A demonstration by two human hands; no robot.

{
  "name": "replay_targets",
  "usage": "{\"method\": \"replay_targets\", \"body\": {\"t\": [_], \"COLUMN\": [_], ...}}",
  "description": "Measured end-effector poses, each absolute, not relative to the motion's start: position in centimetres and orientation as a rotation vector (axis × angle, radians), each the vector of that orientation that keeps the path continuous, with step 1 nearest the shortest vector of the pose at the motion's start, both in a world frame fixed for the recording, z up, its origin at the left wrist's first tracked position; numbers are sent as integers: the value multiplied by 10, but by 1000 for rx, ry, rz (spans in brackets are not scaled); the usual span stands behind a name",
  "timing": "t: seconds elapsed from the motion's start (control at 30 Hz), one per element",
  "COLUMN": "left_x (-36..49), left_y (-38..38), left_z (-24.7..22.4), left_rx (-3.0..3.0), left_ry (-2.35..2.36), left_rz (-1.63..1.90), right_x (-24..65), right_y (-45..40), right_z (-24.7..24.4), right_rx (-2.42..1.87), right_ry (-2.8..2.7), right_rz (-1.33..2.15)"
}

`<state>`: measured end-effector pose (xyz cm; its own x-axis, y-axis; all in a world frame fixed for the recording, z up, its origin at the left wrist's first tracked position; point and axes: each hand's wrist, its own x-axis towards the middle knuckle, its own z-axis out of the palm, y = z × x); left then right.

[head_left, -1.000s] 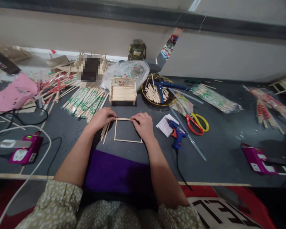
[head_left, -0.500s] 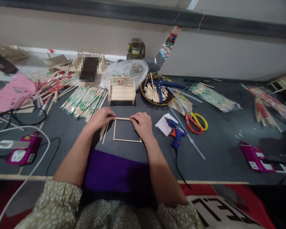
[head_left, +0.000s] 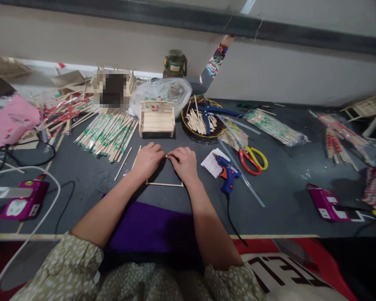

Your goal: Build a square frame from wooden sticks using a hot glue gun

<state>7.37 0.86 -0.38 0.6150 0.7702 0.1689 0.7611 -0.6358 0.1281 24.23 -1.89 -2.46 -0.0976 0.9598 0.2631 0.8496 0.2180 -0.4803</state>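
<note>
On the dark tabletop lies a rectangular frame of thin wooden sticks (head_left: 164, 184), its near side showing below my hands. My left hand (head_left: 150, 161) has its fingertips pinched together at the frame's far side and hides much of the left part. My right hand (head_left: 184, 163) pinches the same far side, its fingertips close to the left ones. A loose stick (head_left: 123, 164) lies left of my left hand. To the right, a blue hot glue gun (head_left: 228, 173) rests by a white paper (head_left: 210, 162).
Behind my hands stands a small stick-built bench (head_left: 157, 121). Beside it sits a basket (head_left: 203, 136) of short sticks with a blue cutter (head_left: 221, 110). Scissors (head_left: 253, 161) lie at right, wrapped chopsticks (head_left: 106, 133) at left. Purple power boxes (head_left: 25, 200) and cables flank the workspace.
My left hand has slid right along the frame's far side, closer to my right hand, and now covers the left part. The view has shifted slightly.
</note>
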Motion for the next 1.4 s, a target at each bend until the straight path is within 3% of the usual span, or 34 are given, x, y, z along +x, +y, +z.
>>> {"method": "replay_targets", "body": {"t": [0.23,0.5,0.87,1.4], "left_x": [72,72,73,73], "left_y": [10,11,10,10], "left_z": [-3,-3,0,0], "left_rx": [2801,2808,2849,2816], "left_ry": [1342,1340,1368,1355], "left_rz": [273,290,236,270], "right_x": [244,264,274,256], "right_y": [-20,-33,-32,-25], "right_z": [-16,-2,-9,-14], "right_rx": [-1636,-1621,-1990,-1762], "right_ry": [-1909,-1182,-1535,-1645], "right_rz": [306,354,565,515]}}
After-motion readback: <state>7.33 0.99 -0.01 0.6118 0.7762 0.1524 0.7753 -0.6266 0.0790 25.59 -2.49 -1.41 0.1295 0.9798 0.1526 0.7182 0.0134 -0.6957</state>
